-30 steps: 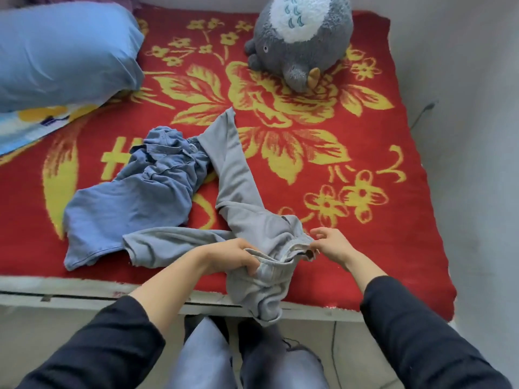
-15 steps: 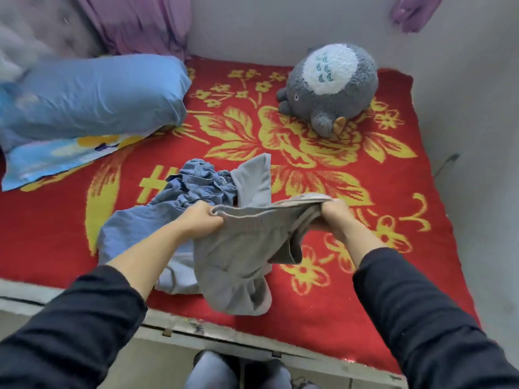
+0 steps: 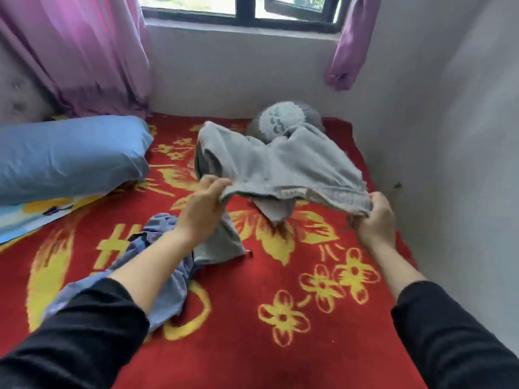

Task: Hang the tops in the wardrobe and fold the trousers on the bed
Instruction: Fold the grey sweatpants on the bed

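Head view: left hand (image 3: 202, 206) and right hand (image 3: 375, 217) each grip the waistband of grey trousers (image 3: 280, 164), held spread and rumpled above the bed (image 3: 252, 318), legs airborne.

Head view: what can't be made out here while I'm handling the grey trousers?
- Plush toy: mostly hidden behind the raised grey trousers.
- Blue garment: partly covered by the left forearm; top or trousers unclear.
- Grey trousers' legs: bunched and blurred; one runs behind the left hand.
- Blue pillow: cut off by the left edge.
- Wardrobe: not in view.
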`<state>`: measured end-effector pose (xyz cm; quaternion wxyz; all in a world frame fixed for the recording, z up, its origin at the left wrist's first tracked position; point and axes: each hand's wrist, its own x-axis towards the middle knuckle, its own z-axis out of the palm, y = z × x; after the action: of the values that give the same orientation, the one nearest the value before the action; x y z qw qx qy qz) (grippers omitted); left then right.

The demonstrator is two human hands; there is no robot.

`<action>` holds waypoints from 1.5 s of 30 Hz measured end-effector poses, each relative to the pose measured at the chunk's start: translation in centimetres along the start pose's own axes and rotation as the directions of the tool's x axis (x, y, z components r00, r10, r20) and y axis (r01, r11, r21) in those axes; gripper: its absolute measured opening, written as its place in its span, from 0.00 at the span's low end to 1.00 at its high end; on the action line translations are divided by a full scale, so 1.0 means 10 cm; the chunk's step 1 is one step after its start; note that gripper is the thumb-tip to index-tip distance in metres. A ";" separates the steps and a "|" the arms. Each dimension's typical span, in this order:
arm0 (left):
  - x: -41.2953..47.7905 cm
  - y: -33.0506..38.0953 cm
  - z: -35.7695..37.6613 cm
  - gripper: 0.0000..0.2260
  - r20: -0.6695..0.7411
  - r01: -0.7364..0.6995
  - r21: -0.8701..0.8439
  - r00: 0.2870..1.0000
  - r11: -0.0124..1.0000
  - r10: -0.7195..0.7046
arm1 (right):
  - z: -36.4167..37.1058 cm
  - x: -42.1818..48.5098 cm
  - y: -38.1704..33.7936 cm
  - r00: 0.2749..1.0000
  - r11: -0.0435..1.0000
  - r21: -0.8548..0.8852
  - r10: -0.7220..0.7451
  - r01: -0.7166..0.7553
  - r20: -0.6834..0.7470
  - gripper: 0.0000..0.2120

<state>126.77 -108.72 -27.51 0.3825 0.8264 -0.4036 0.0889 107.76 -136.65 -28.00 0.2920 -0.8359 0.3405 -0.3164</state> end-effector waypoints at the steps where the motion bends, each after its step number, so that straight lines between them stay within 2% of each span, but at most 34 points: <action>1: -0.27 -0.11 0.19 0.14 0.104 0.060 0.003 0.993 0.998 -0.060 | 0.06 -0.15 0.23 0.996 0.994 -0.099 0.048 -0.041 0.073 0.06; 3: -0.83 -0.31 0.56 0.11 0.267 0.207 0.037 0.941 0.978 -0.209 | 0.21 -0.51 0.66 0.955 0.958 -0.269 0.169 -0.101 0.244 0.06; 4: -1.10 -0.41 0.69 0.11 0.333 0.271 0.072 0.900 0.960 -0.280 | 0.29 -0.69 0.84 0.912 0.931 -0.348 0.232 -0.108 0.339 0.05; 7: -1.82 -0.60 1.04 0.06 0.587 0.346 0.197 0.708 0.917 -0.394 | 0.52 -1.26 1.31 0.718 0.861 -0.500 0.410 -0.100 0.563 0.08; 9: -2.18 -0.60 1.17 0.05 0.684 0.392 0.250 0.576 0.885 -0.448 | 0.56 -1.58 1.40 0.621 0.852 -0.501 0.477 -0.153 0.622 0.04; 10: -2.33 -0.57 1.22 0.07 0.705 0.421 0.269 0.526 0.866 -0.475 | 0.57 -1.73 1.43 0.587 0.851 -0.493 0.495 -0.180 0.641 0.04; 12: -2.53 -0.51 1.29 0.13 0.716 0.459 0.301 0.470 0.836 -0.516 | 0.57 -1.93 1.52 0.540 0.836 -0.502 0.533 -0.220 0.652 0.07; 14: -2.62 -0.47 1.32 0.18 0.686 0.476 0.326 0.475 0.817 -0.551 | 0.53 -1.99 1.59 0.551 0.824 -0.516 0.550 -0.235 0.628 0.08; 16: -2.60 -0.45 1.35 0.19 0.640 0.533 0.296 0.505 0.793 -0.579 | 0.48 -1.98 1.62 0.584 0.821 -0.538 0.535 -0.190 0.611 0.11; 18: -2.55 -0.46 1.35 0.19 0.600 0.655 0.196 0.508 0.729 -0.618 | 0.42 -1.95 1.64 0.627 0.820 -0.569 0.476 -0.064 0.616 0.13; 20: -2.56 -0.51 1.34 0.18 0.600 0.729 0.115 0.490 0.675 -0.632 | 0.37 -1.98 1.66 0.628 0.786 -0.601 0.395 0.146 0.670 0.15; 22: -2.68 -0.52 1.35 0.12 0.654 0.700 0.209 0.419 0.683 -0.629 | 0.37 -2.11 1.70 0.543 0.703 -0.633 0.410 0.325 0.733 0.14; 24: -2.90 -0.45 1.41 0.06 0.701 0.584 0.367 0.338 0.724 -0.628 | 0.41 -2.32 1.79 0.419 0.636 -0.663 0.518 0.394 0.746 0.15; 27: -3.23 -0.29 1.58 0.12 0.785 0.336 0.490 0.231 0.804 -0.575 | 0.46 -2.65 1.96 0.225 0.575 -0.668 0.654 0.473 0.722 0.20; 29: -3.32 -0.22 1.67 0.18 0.809 0.257 0.536 0.117 0.805 -0.576 | 0.48 -2.70 2.04 0.101 0.574 -0.676 0.723 0.462 0.683 0.22; 30: -3.32 -0.23 1.71 0.22 0.805 0.259 0.561 0.053 0.786 -0.592 | 0.51 -2.66 2.05 0.062 0.585 -0.691 0.743 0.425 0.667 0.23; 31: -3.28 -0.25 1.75 0.26 0.794 0.286 0.582 0.001 0.761 -0.608 | 0.56 -2.58 2.06 0.060 0.601 -0.705 0.743 0.377 0.666 0.22; 32: -3.21 -0.31 1.78 0.27 0.780 0.333 0.594 -0.016 0.732 -0.625 | 0.65 -2.48 2.06 0.090 0.627 -0.708 0.725 0.324 0.683 0.19; 34: -2.99 -0.44 1.85 0.25 0.748 0.439 0.577 0.055 0.689 -0.661 | 0.86 -2.26 2.01 0.189 0.684 -0.704 0.678 0.189 0.710 0.15; 37: -2.53 -0.75 1.96 0.20 0.682 0.572 0.479 0.236 0.666 -0.692 | 1.37 -1.91 1.84 0.276 0.753 -0.657 0.626 0.027 0.729 0.22; 40: -2.07 -1.14 2.09 0.16 0.574 0.672 0.365 0.382 0.644 -0.724 | 1.93 -1.57 1.63 0.359 0.826 -0.563 0.524 0.005 0.772 0.20; 45: -1.34 -1.91 2.32 0.12 0.370 0.802 0.149 0.497 0.578 -0.785 | 2.95 -0.96 1.35 0.451 0.915 -0.402 0.352 0.017 0.820 0.20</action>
<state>128.22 -109.77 -60.31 0.3076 0.9096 -0.0496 -0.2748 118.57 -129.45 -59.25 0.3001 -0.8768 0.2743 0.2566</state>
